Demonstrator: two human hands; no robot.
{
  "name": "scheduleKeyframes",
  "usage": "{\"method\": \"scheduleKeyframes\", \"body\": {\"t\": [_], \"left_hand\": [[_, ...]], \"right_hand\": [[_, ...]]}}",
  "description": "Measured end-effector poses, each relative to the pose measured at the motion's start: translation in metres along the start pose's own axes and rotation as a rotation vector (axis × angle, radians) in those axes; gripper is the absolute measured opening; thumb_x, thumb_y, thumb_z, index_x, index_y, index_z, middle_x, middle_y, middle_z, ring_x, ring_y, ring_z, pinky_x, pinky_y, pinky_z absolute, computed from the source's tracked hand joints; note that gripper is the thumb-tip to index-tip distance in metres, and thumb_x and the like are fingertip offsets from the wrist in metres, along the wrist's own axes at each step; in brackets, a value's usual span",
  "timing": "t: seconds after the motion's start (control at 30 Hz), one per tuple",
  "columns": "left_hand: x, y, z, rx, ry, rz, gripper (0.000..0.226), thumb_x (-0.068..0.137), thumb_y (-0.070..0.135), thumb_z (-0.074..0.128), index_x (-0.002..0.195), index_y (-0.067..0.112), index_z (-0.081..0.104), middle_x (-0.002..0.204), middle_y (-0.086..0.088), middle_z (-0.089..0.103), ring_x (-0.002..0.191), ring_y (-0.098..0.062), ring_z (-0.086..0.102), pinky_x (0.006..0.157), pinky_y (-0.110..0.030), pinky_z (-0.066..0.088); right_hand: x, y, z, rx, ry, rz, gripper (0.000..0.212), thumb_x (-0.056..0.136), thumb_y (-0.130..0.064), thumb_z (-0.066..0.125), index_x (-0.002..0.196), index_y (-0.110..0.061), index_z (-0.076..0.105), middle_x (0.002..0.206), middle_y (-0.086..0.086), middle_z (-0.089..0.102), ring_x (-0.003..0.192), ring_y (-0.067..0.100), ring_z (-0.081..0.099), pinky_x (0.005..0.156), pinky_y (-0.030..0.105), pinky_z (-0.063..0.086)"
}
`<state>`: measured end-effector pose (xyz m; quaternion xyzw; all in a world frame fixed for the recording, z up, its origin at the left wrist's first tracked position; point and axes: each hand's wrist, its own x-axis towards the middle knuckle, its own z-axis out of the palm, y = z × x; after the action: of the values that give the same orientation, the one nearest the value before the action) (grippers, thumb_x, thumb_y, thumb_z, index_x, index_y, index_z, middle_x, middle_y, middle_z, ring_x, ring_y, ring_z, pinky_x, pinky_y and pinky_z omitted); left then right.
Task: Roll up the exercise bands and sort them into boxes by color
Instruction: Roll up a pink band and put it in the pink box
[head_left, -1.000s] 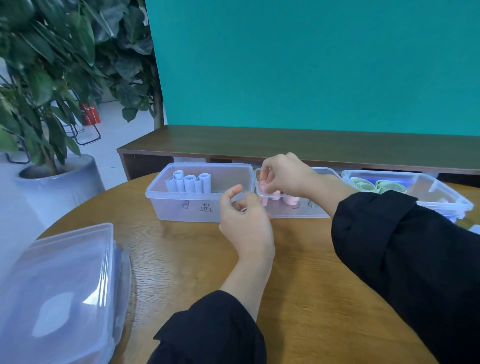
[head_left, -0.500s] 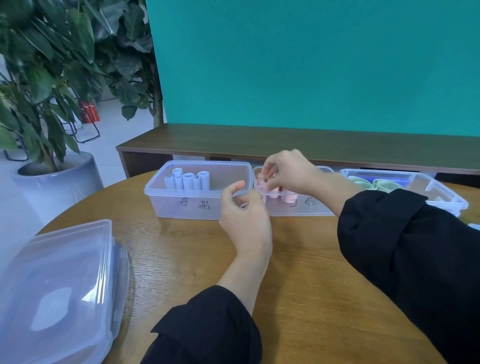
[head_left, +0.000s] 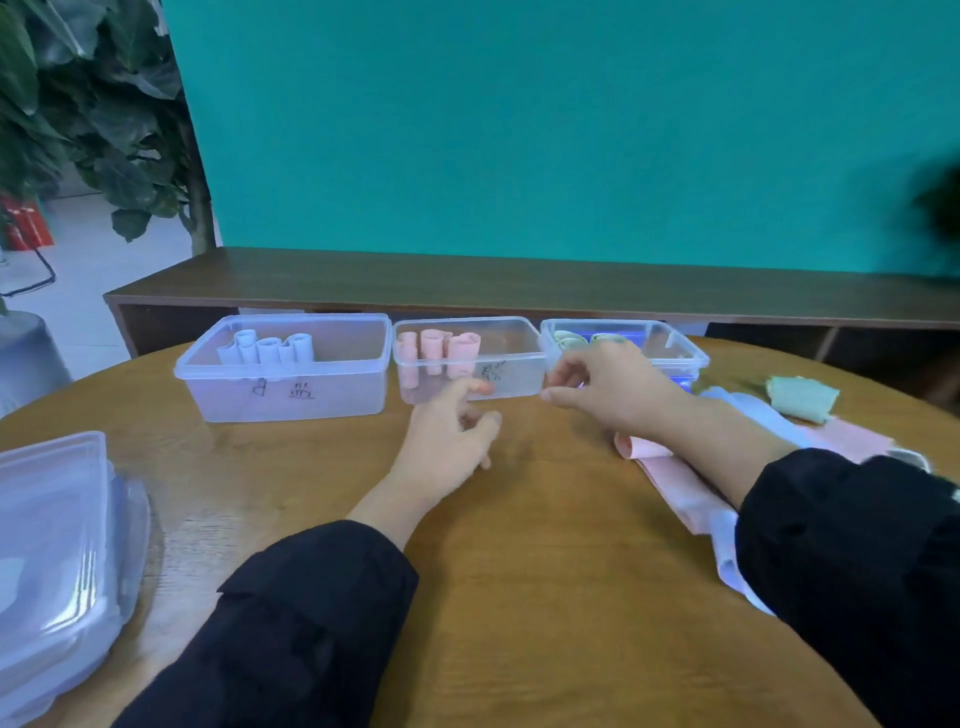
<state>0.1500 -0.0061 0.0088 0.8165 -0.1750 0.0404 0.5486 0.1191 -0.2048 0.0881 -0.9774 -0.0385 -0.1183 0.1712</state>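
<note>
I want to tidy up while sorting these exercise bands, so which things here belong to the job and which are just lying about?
Part of the job:
left box with pale blue rolls
middle box with pink rolls
right box with green rolls
unrolled bands
folded green band

Just lying about:
stacked lids
potted plant
wooden bench

Pale blue rolls (head_left: 267, 347), pink rolls (head_left: 439, 347), clear boxes (head_left: 363, 384) — wood-grain table (head_left: 545, 571), teal wall (head_left: 519, 130), black sleeves (head_left: 291, 623).
</note>
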Motion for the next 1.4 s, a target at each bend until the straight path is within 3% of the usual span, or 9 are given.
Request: {"method": "scheduleKeyframes", "body": {"t": [0.17,0.33,0.4,0.57,0.7,0.8,0.93,1.03,1.4], "left_hand": [[-0.013,0.009,0.005,0.301,-0.138,0.013,0.029,0.093,0.027,0.068,0.121,0.026,0.067,0.096,0.011,0.070,0.084,-0.002,0.062,0.080,-0.018,0.044],[-0.043,0.018,0.000,0.286,-0.190,-0.025,0.032,0.091,0.026,0.071,0.122,0.026,0.068,0.111,0.010,0.070,0.100,-0.001,0.063,0.092,-0.014,0.045],[-0.058,0.021,-0.002,0.289,-0.197,-0.046,0.034,0.090,0.029,0.073,0.124,0.027,0.068,0.115,0.009,0.069,0.105,-0.002,0.063,0.097,-0.017,0.045],[-0.090,0.023,-0.004,0.212,-0.185,-0.076,0.055,0.087,0.036,0.078,0.138,0.031,0.057,0.128,0.009,0.065,0.114,0.001,0.061,0.105,-0.019,0.043],[-0.112,0.023,-0.007,-0.014,0.016,-0.060,0.067,0.086,0.028,0.079,0.144,0.041,0.047,0.128,0.016,0.064,0.112,0.006,0.062,0.097,-0.015,0.047],[-0.127,0.027,-0.013,0.108,0.200,0.111,0.042,0.083,0.020,0.080,0.111,0.050,0.067,0.110,0.025,0.067,0.106,0.006,0.059,0.087,-0.014,0.045],[-0.131,0.034,-0.019,0.025,0.225,0.082,0.016,0.087,0.020,0.075,0.078,0.033,0.073,0.075,0.008,0.071,0.074,-0.010,0.065,0.069,-0.027,0.048],[-0.132,0.040,-0.024,-0.188,0.266,-0.002,0.022,0.090,0.023,0.074,0.069,0.017,0.069,0.063,-0.004,0.068,0.061,-0.013,0.056,0.064,-0.032,0.045],[-0.136,0.053,-0.041,-0.440,0.278,-0.068,0.043,0.081,0.051,0.074,0.097,0.011,0.074,0.094,-0.009,0.076,0.085,-0.020,0.069,0.077,-0.044,0.054]], "right_hand": [[-0.052,0.047,0.006,-0.121,-0.042,0.196,0.017,0.089,-0.041,0.068,0.085,-0.025,0.062,0.077,-0.005,0.067,0.086,0.019,0.065,0.081,0.038,0.056],[-0.075,0.058,0.019,0.001,0.040,0.275,0.036,0.101,-0.035,0.051,0.070,-0.017,0.055,0.051,0.003,0.061,0.058,0.029,0.066,0.066,0.045,0.057],[-0.078,0.050,0.022,0.039,0.085,0.237,0.028,0.099,-0.031,0.059,0.076,-0.018,0.066,0.072,-0.008,0.068,0.074,0.023,0.065,0.072,0.036,0.054],[-0.093,-0.008,0.025,0.248,0.141,0.095,0.010,0.086,-0.028,0.073,0.077,-0.026,0.076,0.072,-0.015,0.071,0.078,0.004,0.064,0.068,0.014,0.048],[-0.102,-0.050,0.039,0.516,0.129,-0.013,0.004,0.084,-0.023,0.076,0.085,-0.026,0.078,0.081,-0.015,0.075,0.082,-0.003,0.068,0.078,0.013,0.051],[-0.102,-0.062,0.035,0.681,0.103,-0.013,0.011,0.086,-0.022,0.077,0.097,-0.023,0.077,0.085,-0.012,0.076,0.084,-0.003,0.069,0.077,0.012,0.051],[-0.108,-0.065,0.031,0.777,0.097,-0.048,0.016,0.088,-0.028,0.077,0.103,-0.024,0.075,0.089,-0.011,0.077,0.088,0.002,0.070,0.083,0.019,0.052],[-0.109,-0.067,0.030,0.876,0.103,-0.065,0.029,0.082,-0.031,0.082,0.109,-0.024,0.074,0.101,-0.011,0.076,0.095,0.005,0.070,0.086,0.020,0.054],[-0.104,-0.076,0.025,1.143,-0.033,-0.058,0.027,0.077,-0.012,0.082,0.103,-0.011,0.075,0.088,0.010,0.077,0.078,0.017,0.071,0.073,0.023,0.058]]}}
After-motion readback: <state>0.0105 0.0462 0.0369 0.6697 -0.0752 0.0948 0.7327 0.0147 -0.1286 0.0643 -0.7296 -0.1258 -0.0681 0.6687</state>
